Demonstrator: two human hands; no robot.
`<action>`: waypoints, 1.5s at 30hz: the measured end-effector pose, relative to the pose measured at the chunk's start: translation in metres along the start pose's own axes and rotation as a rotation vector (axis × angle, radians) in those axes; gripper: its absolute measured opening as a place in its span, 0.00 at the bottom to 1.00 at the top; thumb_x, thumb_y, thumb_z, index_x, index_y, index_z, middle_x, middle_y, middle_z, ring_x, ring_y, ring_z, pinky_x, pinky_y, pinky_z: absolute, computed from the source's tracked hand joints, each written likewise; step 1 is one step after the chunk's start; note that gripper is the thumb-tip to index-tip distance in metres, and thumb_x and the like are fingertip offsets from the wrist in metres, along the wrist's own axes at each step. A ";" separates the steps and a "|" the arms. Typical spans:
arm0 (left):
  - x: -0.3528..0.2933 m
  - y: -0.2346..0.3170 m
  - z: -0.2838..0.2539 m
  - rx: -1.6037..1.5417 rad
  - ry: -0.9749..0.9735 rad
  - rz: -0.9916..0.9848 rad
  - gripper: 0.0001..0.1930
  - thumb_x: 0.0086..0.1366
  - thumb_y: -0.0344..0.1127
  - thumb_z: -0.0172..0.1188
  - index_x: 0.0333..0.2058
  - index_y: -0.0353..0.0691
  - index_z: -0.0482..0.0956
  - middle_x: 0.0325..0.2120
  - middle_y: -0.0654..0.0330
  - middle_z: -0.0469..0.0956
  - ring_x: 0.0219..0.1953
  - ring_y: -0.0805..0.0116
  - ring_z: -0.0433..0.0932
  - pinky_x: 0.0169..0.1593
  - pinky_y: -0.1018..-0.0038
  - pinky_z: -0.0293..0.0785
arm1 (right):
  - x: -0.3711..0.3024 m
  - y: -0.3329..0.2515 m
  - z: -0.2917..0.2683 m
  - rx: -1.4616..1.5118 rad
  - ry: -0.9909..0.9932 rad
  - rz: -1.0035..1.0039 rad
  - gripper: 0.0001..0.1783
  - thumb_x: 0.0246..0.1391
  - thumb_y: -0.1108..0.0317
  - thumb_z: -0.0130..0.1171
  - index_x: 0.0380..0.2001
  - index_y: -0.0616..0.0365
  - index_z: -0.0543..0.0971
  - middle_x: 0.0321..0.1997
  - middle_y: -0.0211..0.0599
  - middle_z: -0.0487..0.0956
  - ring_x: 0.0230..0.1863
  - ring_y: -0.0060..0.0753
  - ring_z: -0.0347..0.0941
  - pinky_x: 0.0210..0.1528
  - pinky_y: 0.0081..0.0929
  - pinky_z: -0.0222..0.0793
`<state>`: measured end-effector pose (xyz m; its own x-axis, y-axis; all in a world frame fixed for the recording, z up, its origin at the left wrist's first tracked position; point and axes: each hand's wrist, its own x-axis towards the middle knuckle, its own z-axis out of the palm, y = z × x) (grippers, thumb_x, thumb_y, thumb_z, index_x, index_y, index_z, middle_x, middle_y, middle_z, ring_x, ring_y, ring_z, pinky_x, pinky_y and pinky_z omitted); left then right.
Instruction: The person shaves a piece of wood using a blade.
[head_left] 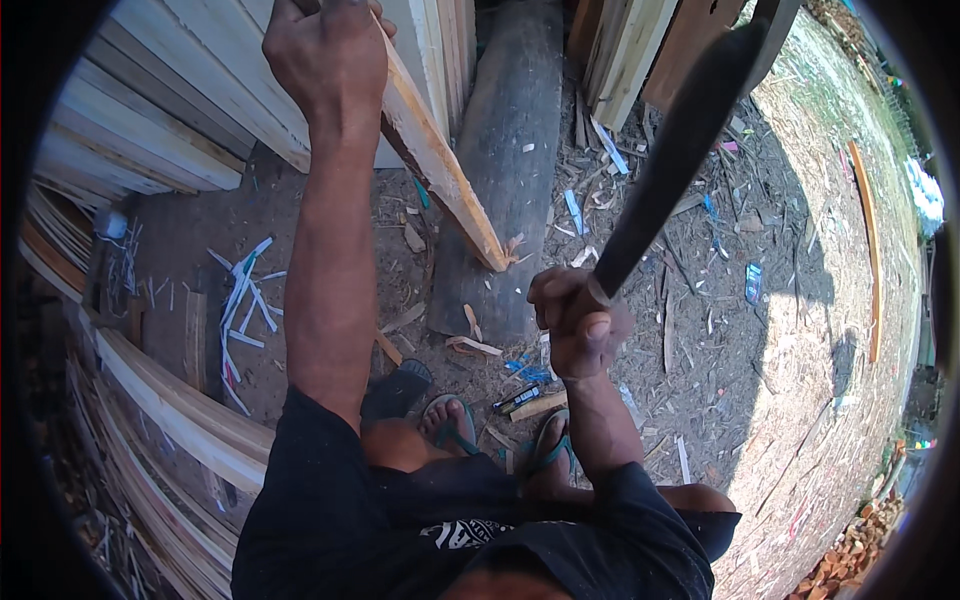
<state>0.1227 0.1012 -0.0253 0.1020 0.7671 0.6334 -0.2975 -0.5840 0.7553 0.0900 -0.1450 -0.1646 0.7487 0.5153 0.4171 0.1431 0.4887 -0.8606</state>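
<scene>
My left hand point(328, 68) grips the upper end of a long, narrow strip of wood point(440, 175), its fingers closed round it. The strip slants down to the right, and its lower end appears to rest on a grey log point(512, 125). A ragged curl of wood hangs at that lower end. In my right hand point(588, 328) is a machete point(672, 165), the fist wrapped round its handle. Its dark, broad blade points up and to the right, apart from the strip.
Planks point(150, 110) lean at the left, and long slats point(175, 410) lie below them. Wood chips, plastic scraps and white strips point(245, 300) litter the ground. My sandalled feet point(450, 420) are close to the log's near end. Sunlit shavings point(810, 430) cover the right side.
</scene>
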 end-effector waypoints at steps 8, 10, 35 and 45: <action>-0.001 0.000 -0.014 0.001 -0.014 -0.134 0.13 0.58 0.44 0.60 0.29 0.40 0.74 0.15 0.67 0.67 0.14 0.76 0.67 0.19 0.77 0.64 | -0.028 0.052 -0.022 -0.264 0.156 0.888 0.31 0.62 0.42 0.44 0.25 0.63 0.74 0.13 0.30 0.67 0.15 0.21 0.64 0.18 0.21 0.59; 0.008 0.002 -0.010 0.018 0.004 -0.144 0.13 0.58 0.44 0.60 0.29 0.40 0.74 0.15 0.67 0.67 0.14 0.76 0.67 0.19 0.77 0.64 | -0.013 0.015 -0.011 -0.172 0.129 0.367 0.33 0.62 0.40 0.43 0.22 0.63 0.73 0.12 0.31 0.66 0.12 0.22 0.64 0.15 0.22 0.57; -0.006 -0.013 -0.015 0.182 0.117 0.102 0.30 0.63 0.56 0.56 0.36 0.24 0.66 0.29 0.46 0.75 0.33 0.62 0.77 0.41 0.72 0.74 | -0.047 0.068 0.055 -0.752 0.086 0.351 0.22 0.62 0.53 0.49 0.32 0.66 0.74 0.20 0.54 0.73 0.28 0.58 0.75 0.30 0.43 0.67; -0.024 0.013 -0.001 0.186 0.036 0.113 0.28 0.66 0.42 0.55 0.46 0.18 0.55 0.37 0.39 0.69 0.41 0.53 0.75 0.47 0.66 0.71 | -0.050 0.051 0.049 -0.589 0.065 0.375 0.19 0.60 0.56 0.54 0.33 0.66 0.73 0.24 0.53 0.74 0.25 0.57 0.73 0.27 0.40 0.65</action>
<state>0.1154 0.0754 -0.0311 0.0426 0.7009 0.7120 -0.1245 -0.7033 0.6999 0.0284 -0.1114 -0.2148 0.8508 0.5222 0.0584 0.1807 -0.1864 -0.9657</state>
